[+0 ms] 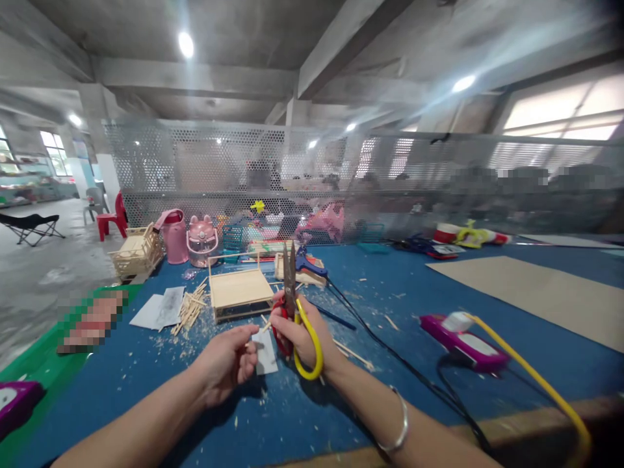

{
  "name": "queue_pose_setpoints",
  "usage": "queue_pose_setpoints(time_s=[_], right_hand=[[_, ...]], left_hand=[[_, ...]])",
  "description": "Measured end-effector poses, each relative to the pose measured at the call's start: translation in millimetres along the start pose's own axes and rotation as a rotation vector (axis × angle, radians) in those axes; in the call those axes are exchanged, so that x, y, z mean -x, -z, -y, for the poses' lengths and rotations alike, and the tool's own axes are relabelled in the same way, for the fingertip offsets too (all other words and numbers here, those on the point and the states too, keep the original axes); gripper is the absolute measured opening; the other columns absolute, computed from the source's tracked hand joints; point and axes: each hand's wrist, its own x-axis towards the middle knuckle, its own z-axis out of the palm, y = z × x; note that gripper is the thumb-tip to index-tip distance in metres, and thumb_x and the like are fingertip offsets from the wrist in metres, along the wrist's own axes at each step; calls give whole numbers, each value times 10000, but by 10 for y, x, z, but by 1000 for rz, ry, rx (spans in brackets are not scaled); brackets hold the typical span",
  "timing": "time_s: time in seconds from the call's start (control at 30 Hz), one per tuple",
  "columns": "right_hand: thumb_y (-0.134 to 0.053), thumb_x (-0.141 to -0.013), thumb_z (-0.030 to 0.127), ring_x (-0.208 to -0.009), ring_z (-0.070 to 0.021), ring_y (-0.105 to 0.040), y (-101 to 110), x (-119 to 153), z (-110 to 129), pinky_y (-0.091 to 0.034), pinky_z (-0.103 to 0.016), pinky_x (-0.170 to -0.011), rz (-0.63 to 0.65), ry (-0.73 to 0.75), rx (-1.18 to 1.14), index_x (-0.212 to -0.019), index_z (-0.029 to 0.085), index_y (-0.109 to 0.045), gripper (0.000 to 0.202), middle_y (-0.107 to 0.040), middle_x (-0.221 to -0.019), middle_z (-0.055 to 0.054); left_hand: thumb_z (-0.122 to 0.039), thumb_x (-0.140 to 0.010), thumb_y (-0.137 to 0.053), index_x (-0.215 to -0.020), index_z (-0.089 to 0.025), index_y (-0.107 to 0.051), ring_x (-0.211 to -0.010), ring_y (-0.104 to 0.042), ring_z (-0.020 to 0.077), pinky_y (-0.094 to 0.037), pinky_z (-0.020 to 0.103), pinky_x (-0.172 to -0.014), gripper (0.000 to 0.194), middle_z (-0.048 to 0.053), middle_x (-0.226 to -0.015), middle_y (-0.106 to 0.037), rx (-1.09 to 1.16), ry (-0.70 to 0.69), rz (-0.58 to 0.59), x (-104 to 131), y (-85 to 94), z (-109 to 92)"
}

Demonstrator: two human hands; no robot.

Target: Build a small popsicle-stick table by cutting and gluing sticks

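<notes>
My right hand is wrapped round a pair of scissors with one red and one yellow handle, blades pointing up and nearly together. Beside it, my left hand has its thumb and finger pinched at the end of a short wooden stick, which reaches toward the right hand. Under the hands lies a small white paper. Just beyond stands a small wooden frame model with a flat panel. A pile of thin wooden sticks lies to its left.
A blue glue gun rests behind the scissors, its black cable crossing the table. On the right are a purple device with a yellow cord and a large cardboard sheet. Pink bottles and another wooden model stand back left.
</notes>
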Motion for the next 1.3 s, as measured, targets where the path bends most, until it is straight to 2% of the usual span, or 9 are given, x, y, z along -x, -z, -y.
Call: queue_pose_setpoints(time_s=[0.17,0.23,0.33,0.4,0.5,0.63,0.8,1.07,1.3], right_hand=[[-619,-680,305,-444,-46,-402,3,19,-5,-338,-182,-416,15,42,86,-942,184,-441,339,-491,-656,46],[-606,-693,309,-454,-50,-414,1,33,1,-362,-191,-441,18,60,116,-945,186,-438,327,-496,-663,41],[-599,-694,300,-520,-73,-472,-5,47,16,-417,-220,-528,25,96,170,-934,184,-452,305,-502,-670,31],[-598,-688,291,-572,-92,-503,-10,48,21,-434,-237,-574,32,122,195,-931,181,-463,300,-506,-671,24],[-592,-687,279,-587,-103,-511,-26,47,19,-434,-243,-578,38,128,211,-934,177,-467,295,-502,-658,22],[-604,-681,279,-563,-95,-485,-34,51,7,-417,-234,-559,53,117,222,-931,178,-466,303,-493,-651,27],[-595,-704,345,-626,-97,-447,68,27,-7,-390,-222,-579,76,170,284,-1001,196,-438,368,-451,-731,20],[-577,-691,474,-704,-137,-464,107,45,94,-400,-259,-632,308,222,582,-1095,201,-445,505,-517,-861,-20],[-659,-622,470,-895,-196,-502,48,82,112,-398,-310,-791,298,313,704,-1089,173,-481,581,-535,-1016,-69]], left_hand=[[-27,-763,-475,-902,-109,-501,-498,-571,51,-446,114,-482,164,26,-628,-573,63,-9,71,-29,15,34],[12,-720,-495,-905,-112,-510,-472,-527,24,-395,97,-447,223,34,-687,-585,45,-38,106,-36,17,67],[-164,-759,-530,-796,-114,-547,-324,-266,-9,-170,112,-321,64,-42,-525,-473,-90,-129,145,-17,15,96],[-374,-773,-512,-696,-121,-553,-321,-180,14,-97,150,-329,268,-78,-412,-340,-241,-221,133,0,13,99],[-511,-703,-537,-615,-135,-559,-337,-188,39,-119,180,-358,387,-84,-367,-283,-468,-380,61,-2,17,94],[-493,-680,-567,-541,-135,-568,-420,-321,63,-217,194,-417,384,-13,-467,-463,-636,-545,-11,-30,36,69],[-477,-715,-534,-618,-138,-565,-400,-278,55,-192,192,-403,354,-43,-453,-428,-588,-618,-39,-4,79,-21],[-507,-721,-517,-688,-172,-476,-357,-201,41,-138,171,-370,339,-101,-413,-262,-358,-592,65,46,75,-76],[-511,-727,-510,-738,-150,-531,-377,-214,47,-177,187,-385,361,-92,-429,-292,-443,-673,43,16,105,-41]])
